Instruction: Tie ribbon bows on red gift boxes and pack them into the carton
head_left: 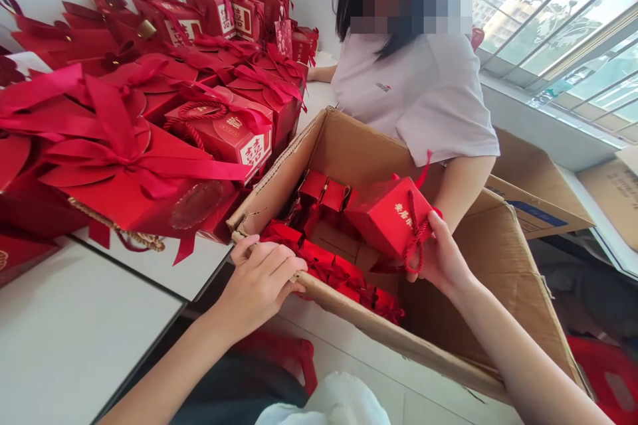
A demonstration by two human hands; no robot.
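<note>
The red gift box (383, 216) is tilted inside the cardboard carton (498, 285). From the left, ribboned boxes (194, 202) crowd a white table (84, 332), perhaps to save room. The left hand (266, 272) curls over the carton's near rim, seemingly steadying it; beyond lie other red boxes (333, 272). The right hand (446, 255) pinches the gift box's corded side, likely for firm hold, before a co-worker's forearm (463, 186).

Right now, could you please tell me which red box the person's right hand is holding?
The tilted red box with gold lettering and a red cord, at the open cardboard carton: the right hand grips it and none of the others.
</note>
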